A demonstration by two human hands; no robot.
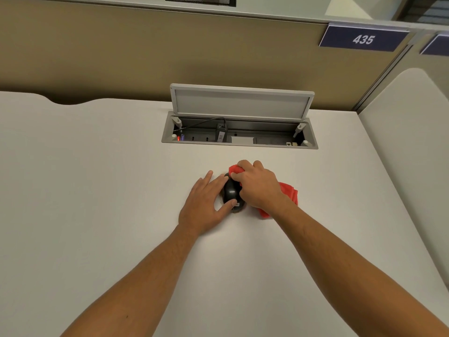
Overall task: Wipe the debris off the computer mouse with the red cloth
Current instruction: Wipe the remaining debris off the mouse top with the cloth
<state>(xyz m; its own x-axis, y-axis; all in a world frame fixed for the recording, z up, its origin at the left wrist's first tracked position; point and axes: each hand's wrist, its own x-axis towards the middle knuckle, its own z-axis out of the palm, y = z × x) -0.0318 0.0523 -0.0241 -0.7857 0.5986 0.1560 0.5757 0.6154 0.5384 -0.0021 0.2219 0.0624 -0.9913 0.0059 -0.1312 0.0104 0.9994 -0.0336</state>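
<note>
A black computer mouse [230, 192] lies on the white desk [97, 178], near its middle. My left hand [206, 203] holds the mouse from the left, with the thumb at its near end and a finger at its far end. My right hand [258, 188] grips the red cloth [289, 190] and presses a bunched part of it against the far right side of the mouse. The rest of the cloth trails on the desk behind my right wrist. A few dark specks of debris lie around the mouse's near end.
An open cable box [239, 136] is sunk into the desk beyond the mouse, its lid [240, 103] standing up, with a plug and cable inside. A tan partition [145, 52] with a "435" sign [363, 39] runs along the back.
</note>
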